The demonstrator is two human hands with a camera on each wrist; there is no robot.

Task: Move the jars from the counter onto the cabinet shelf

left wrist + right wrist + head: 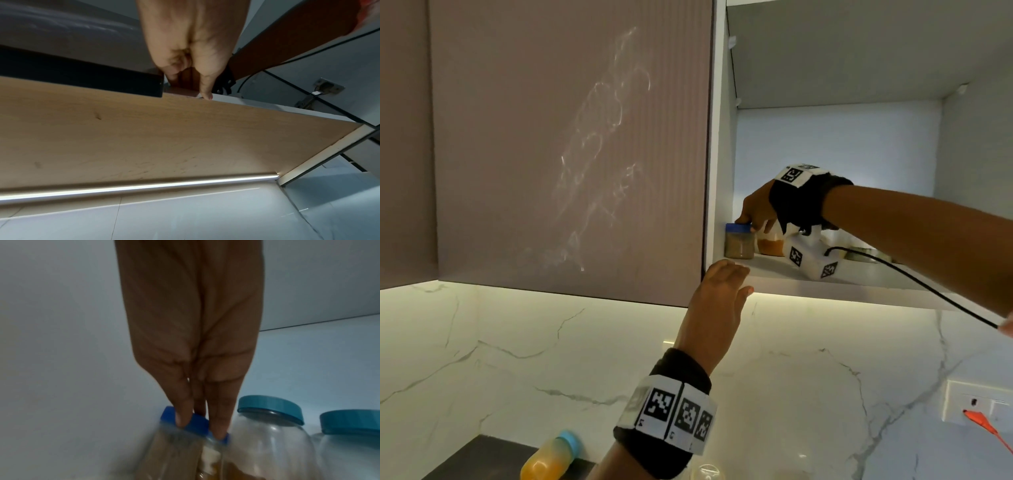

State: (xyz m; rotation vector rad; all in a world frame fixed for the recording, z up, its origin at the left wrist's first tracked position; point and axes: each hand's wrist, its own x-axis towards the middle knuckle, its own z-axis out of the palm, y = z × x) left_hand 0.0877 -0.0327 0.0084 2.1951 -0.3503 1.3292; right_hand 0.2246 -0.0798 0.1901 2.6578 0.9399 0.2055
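A small jar (739, 245) with a blue lid (197, 423) and brown contents stands at the far left of the white cabinet shelf (859, 284), close to the side wall. My right hand (753, 219) reaches into the cabinet and pinches the lid from above; its fingertips (182, 420) press on the lid's rim. Right beside it stands a second jar (770, 245) with orange powder and a teal lid (271, 405). A third teal-lidded jar (349, 443) stands further right. My left hand (726, 277) holds the shelf's front edge, fingers curled over it and thumb (206, 95) against it.
The closed ribbed cabinet door (568, 137) hangs directly left of the opening. A bottle of orange liquid (551, 455) with a light blue cap stands on the dark counter below. A wall socket (976, 406) with an orange cable sits lower right. A black cable (928, 287) trails from my right wrist.
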